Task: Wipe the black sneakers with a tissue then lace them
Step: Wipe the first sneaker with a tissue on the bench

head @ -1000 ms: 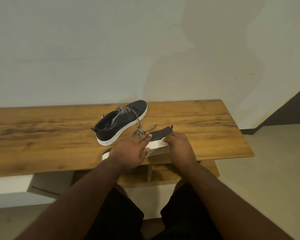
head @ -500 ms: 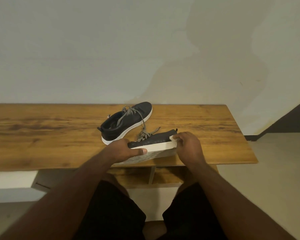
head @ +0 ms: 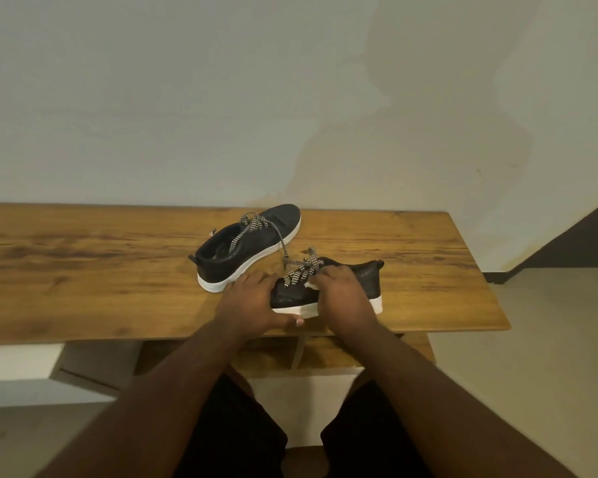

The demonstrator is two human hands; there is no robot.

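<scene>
Two black sneakers with white soles and black-and-white laces lie on the wooden table [head: 83, 270]. The far sneaker [head: 252, 250] stands upright, toe toward the wall, laces loose. The near sneaker [head: 366, 274] rests upright near the table's front edge, heel to the right. My left hand [head: 252, 305] grips its toe end, thumb on the white sole. My right hand [head: 342, 291] presses a small white tissue [head: 312, 286] against its upper, just beside the laces. Most of the tissue is hidden under my fingers.
The table ends at the right around [head: 480, 270], with bare floor [head: 549, 339] beyond. A lower wooden shelf [head: 342, 353] sits under the table front. A plain wall stands right behind the table. My legs in black shorts are below.
The near sneaker was tipped on its side showing the sole; it now sits upright. My right hand moved from the heel onto the upper by the laces.
</scene>
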